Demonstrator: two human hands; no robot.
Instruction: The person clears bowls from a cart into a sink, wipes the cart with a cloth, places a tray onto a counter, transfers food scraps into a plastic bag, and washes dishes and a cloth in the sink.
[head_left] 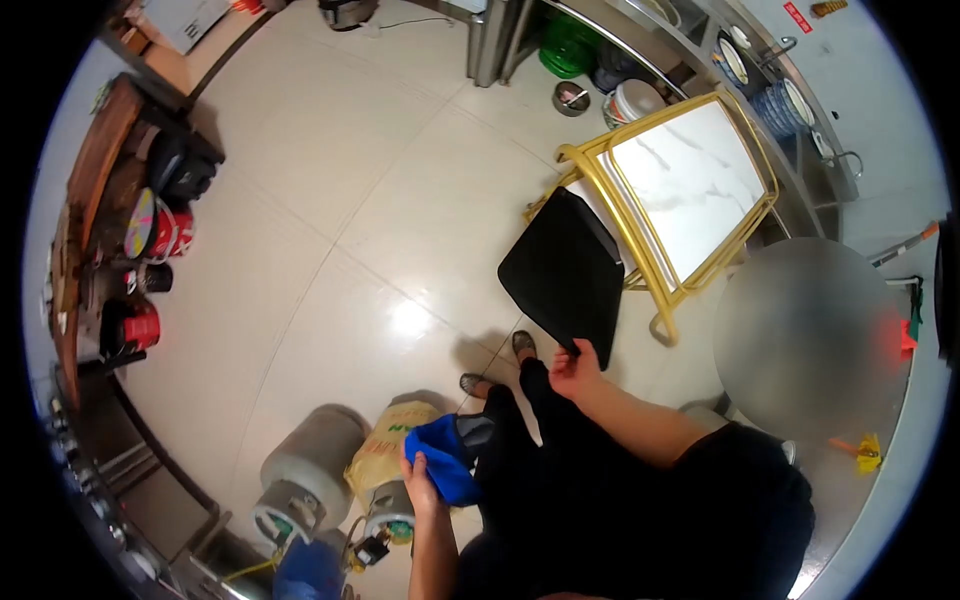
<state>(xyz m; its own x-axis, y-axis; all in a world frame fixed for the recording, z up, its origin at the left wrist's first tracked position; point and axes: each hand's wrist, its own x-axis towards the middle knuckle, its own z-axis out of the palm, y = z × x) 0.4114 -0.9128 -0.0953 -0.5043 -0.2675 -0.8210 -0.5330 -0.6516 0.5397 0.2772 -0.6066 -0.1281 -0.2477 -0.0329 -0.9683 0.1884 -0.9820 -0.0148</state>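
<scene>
My right hand (577, 370) is closed on the near edge of a flat black tray (566, 262) with rounded corners. The tray hangs tilted above the floor, its far end against or just in front of a gold-framed cart (660, 270) with a white marble-patterned top (690, 185). In my left hand (420, 485) is a bunched blue cloth (440, 460) with a grey part at its right side. The cloth is held low at my left, apart from the tray. My fingers partly hide the tray's near edge.
Grey gas cylinders (315, 455) and a yellow sack (395, 440) stand by my left hand. Along the left wall is a wooden shelf (110, 140) with red buckets (172, 232) beneath. A sink counter (690, 50), a white bucket (635, 100) and a bowl (570, 98) are beyond the cart.
</scene>
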